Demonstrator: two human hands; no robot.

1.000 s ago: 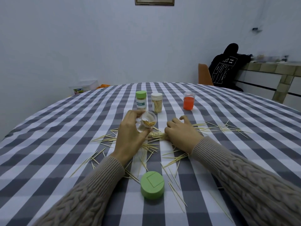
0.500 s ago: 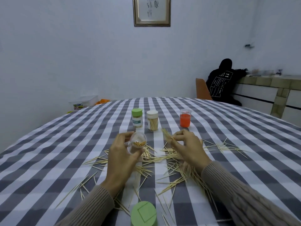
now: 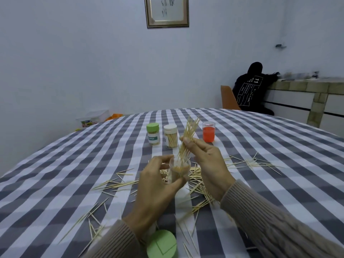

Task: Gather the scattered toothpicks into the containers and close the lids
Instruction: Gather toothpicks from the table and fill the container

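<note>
Left hand (image 3: 154, 185) gripping clear open container (image 3: 179, 172), part-filled; right hand (image 3: 208, 161) pinching toothpick bundle (image 3: 188, 138) into it. Three containers standing behind: green-lidded (image 3: 153, 133), white-lidded (image 3: 170, 135), both holding toothpicks; orange cup (image 3: 208, 131). One loose green lid (image 3: 161, 244).

Two bare hands: left hand (image 3: 154, 189), right hand (image 3: 210, 168). Both arms in beige knit sweater. Left sleeve (image 3: 115, 241): ribbed cuff at wrist. Right sleeve (image 3: 279, 226): ribbed cuff, chunky cable pattern along forearm.

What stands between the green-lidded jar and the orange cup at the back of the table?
In the head view, a white-lidded clear jar of toothpicks stands between the green-lidded jar and orange cup; the raised toothpick bundle crosses that gap too.
</note>
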